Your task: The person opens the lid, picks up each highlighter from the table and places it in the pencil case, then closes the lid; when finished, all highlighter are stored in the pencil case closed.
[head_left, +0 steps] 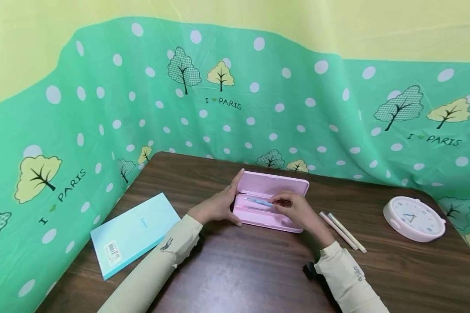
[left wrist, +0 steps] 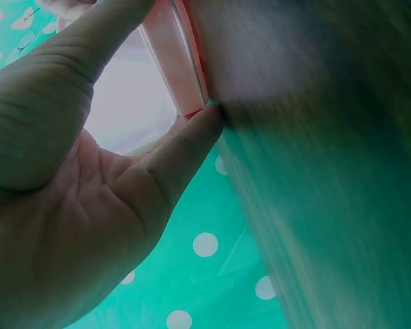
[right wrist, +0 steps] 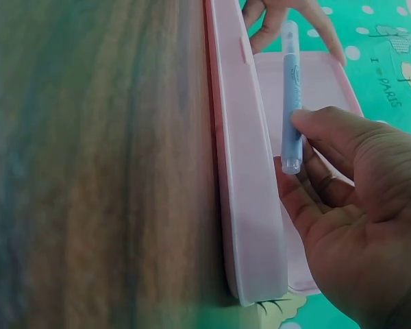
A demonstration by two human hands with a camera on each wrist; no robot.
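Observation:
A pink pencil case [head_left: 272, 219] lies on the table with its lid [head_left: 272, 183] swung back. My left hand [head_left: 218, 204] spreads across the case's left end, its thumb by the front corner and its fingers up along the lid. In the left wrist view that hand [left wrist: 103, 199] touches the pink case edge [left wrist: 181, 62] with outstretched fingers. My right hand [head_left: 297, 211] pinches a light blue capped pen [head_left: 260, 201] over the case's tray. The right wrist view shows the pen [right wrist: 291, 89] between thumb and fingers, beside the case wall [right wrist: 250, 171].
Two slim pale pens [head_left: 342, 231] lie right of the case. Farther right is a round pink clock [head_left: 414, 218]. A light blue box or book [head_left: 135, 234] with a barcode lies at the left. A green dotted curtain [head_left: 235, 126] hangs behind the dark wooden table [head_left: 227, 278].

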